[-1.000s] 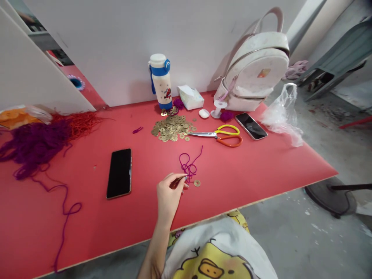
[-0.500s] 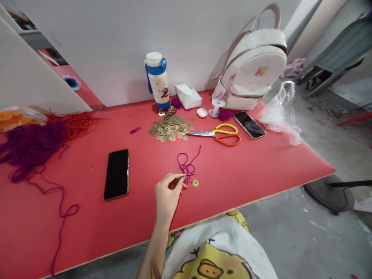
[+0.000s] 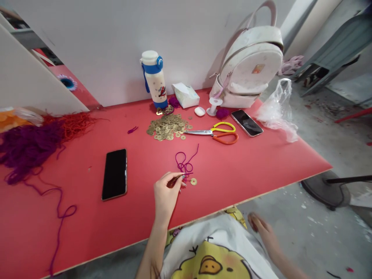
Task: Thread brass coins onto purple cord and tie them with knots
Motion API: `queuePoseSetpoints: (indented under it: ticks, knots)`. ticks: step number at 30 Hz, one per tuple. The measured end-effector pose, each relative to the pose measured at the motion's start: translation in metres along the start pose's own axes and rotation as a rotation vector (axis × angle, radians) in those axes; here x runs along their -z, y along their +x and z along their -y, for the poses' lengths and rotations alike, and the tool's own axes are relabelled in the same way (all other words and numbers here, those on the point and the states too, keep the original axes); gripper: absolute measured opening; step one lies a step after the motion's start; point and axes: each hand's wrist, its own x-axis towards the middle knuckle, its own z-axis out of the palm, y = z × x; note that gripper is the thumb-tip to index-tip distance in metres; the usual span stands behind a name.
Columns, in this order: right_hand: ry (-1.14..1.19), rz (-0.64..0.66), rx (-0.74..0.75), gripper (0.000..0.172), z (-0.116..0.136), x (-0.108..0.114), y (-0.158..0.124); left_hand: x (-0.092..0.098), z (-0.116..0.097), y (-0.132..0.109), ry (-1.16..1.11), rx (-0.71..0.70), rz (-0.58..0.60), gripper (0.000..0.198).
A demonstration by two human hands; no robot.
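Observation:
My left hand (image 3: 169, 188) rests at the front of the red table, its thumb and fingers pinched closed on a purple cord (image 3: 188, 167). Loose loops of that cord lie on the table just beyond the fingertips. Close to the right of them is a brass coin (image 3: 193, 181) with a hole in its middle. My right hand (image 3: 259, 224) hangs past the table's front edge, low over the floor, touching nothing that I can see; its fingers are blurred. Farther back is a pile of holed brass coins (image 3: 167, 127), with scissors (image 3: 212, 132) beside it.
A black phone (image 3: 115, 174) lies left of my hand, another phone (image 3: 247, 123) at the back right. Purple yarn (image 3: 30, 145) is heaped at far left. Along the wall stand a bottle (image 3: 155, 79), a tissue pack (image 3: 186, 95), a spool (image 3: 214, 106) and a white backpack (image 3: 247, 68).
My right hand has come into view beyond the table's front edge. The left hand keeps its pinch on the cord; the whole view has shifted slightly.

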Motion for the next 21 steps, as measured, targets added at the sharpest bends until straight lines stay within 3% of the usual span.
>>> queuePoseSetpoints:
  ticks: [2, 4, 5, 6, 8, 10, 14, 17, 21]
  knots:
    - [0.007, 0.221, 0.192, 0.057, 0.017, -0.007, 0.031, 0.0, 0.0, 0.0, 0.006, -0.014, -0.001, 0.01]
    - [-0.072, 0.41, 0.535, 0.051, 0.051, -0.009, 0.055, 0.0, 0.001, -0.001, 0.008, -0.039, -0.002, 0.01]
    - [-0.151, 0.441, 0.723, 0.04, 0.07, -0.011, 0.065, 0.0, 0.002, -0.001, 0.01, -0.052, -0.002, 0.01]
    - [-0.25, 0.383, 0.88, 0.034, 0.09, -0.014, 0.074, 0.0, 0.002, -0.002, 0.013, -0.064, -0.004, 0.01]
    - [-0.445, 0.25, 0.983, 0.026, 0.122, -0.024, 0.092, 0.001, 0.003, -0.002, 0.02, -0.087, -0.005, 0.011]
    - [-0.559, 0.184, 0.944, 0.029, 0.143, -0.038, 0.109, 0.001, 0.004, -0.003, 0.03, -0.107, -0.004, 0.011]
    - [-0.51, 0.3, 0.822, 0.013, 0.159, -0.059, 0.127, 0.002, 0.006, -0.003, 0.044, -0.121, 0.002, 0.012]
    - [-0.418, 0.376, 0.713, 0.006, 0.166, -0.059, 0.127, 0.001, 0.005, -0.003, 0.054, -0.123, 0.002, 0.011]
    - [-0.262, 0.431, 0.589, 0.012, 0.168, -0.056, 0.123, 0.001, 0.005, -0.001, 0.066, -0.142, 0.001, 0.011]
